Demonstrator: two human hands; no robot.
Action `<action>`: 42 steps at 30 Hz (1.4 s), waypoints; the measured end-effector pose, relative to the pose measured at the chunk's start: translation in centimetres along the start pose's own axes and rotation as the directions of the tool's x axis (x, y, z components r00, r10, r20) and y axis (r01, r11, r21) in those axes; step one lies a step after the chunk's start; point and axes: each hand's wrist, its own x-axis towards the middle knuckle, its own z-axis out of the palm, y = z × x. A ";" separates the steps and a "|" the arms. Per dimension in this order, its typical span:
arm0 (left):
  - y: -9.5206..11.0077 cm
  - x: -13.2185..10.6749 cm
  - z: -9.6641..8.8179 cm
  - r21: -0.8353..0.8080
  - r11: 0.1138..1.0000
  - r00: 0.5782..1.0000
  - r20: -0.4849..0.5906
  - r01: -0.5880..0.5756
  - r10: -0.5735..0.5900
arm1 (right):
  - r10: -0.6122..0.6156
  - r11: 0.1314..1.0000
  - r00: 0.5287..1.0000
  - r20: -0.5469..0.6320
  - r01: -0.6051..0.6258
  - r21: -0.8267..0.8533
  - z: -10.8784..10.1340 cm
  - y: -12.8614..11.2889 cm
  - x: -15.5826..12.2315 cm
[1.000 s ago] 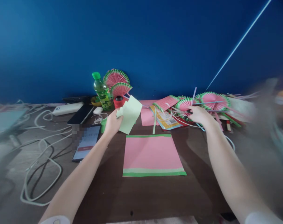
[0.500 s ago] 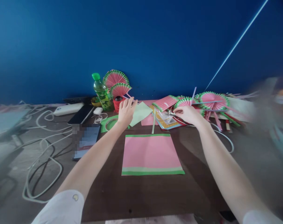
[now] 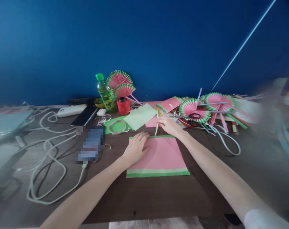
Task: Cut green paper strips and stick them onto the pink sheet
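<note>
My left hand (image 3: 136,148) lies flat with fingers stretched on the upper left part of a pink paper sheet (image 3: 163,154). The sheet has green bands along its near and far edges. Just beyond its far edge, the fingertips of my right hand (image 3: 168,125) are closed on a narrow light green paper strip (image 3: 156,129). Scissors with dark handles (image 3: 195,116) rest by the pleated pink-and-green paper fans (image 3: 186,109), right of that hand. Pale green paper sheets (image 3: 141,116) and a roll of tape (image 3: 117,127) lie beyond my left hand.
At the left are a phone (image 3: 90,144) with a white cable (image 3: 60,201), a black device (image 3: 83,117) and a white power bank (image 3: 71,110). A green-capped bottle (image 3: 106,97) and a red container (image 3: 123,106) stand near the blue wall (image 3: 144,47).
My left hand has come back from the red container and down onto the pink sheet. The right hand has moved left and nearer, from the scissors area to the light green strip.
</note>
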 end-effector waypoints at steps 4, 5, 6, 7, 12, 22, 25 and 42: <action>-0.1 0.4 -0.3 -0.128 0.992 0.999 -0.037 0.019 -0.024 | -0.048 0.993 0.999 0.005 0.049 -0.111 -0.6 -0.5 0.0; -0.2 0.4 -0.5 -0.188 0.981 0.997 -0.056 0.043 -0.054 | -0.049 0.991 0.999 -0.001 0.048 -0.127 -0.9 -0.9 0.0; -0.4 0.5 -0.6 -0.266 0.961 0.992 -0.075 0.077 -0.100 | -0.046 0.989 0.999 -0.018 0.043 -0.139 -1.2 -1.5 0.0; -0.6 0.5 -0.7 -0.364 0.924 0.982 -0.096 0.118 -0.163 | -0.045 0.987 0.998 -0.050 0.037 -0.154 -1.7 -2.2 0.0; -1.7 0.8 -1.0 -0.855 0.488 0.867 -0.104 0.172 -0.487 | -0.108 0.974 0.969 -0.222 0.058 -0.221 -2.9 -6.9 -1.1; -4.3 1.0 -5.0 -0.809 0.588 0.712 -0.430 -0.030 -0.556 | -0.140 0.965 0.990 0.029 0.143 -0.218 0.8 -9.3 -4.0; -5.7 0.7 -5.9 -0.671 0.737 0.656 -0.519 0.086 -0.548 | -0.128 0.979 0.990 0.050 0.134 -0.152 0.3 -8.7 -3.7; -2.8 0.2 -1.5 -0.107 0.991 0.993 -0.086 -0.085 0.076 | 0.059 0.989 0.998 0.008 -0.059 0.133 -1.0 -7.9 -2.3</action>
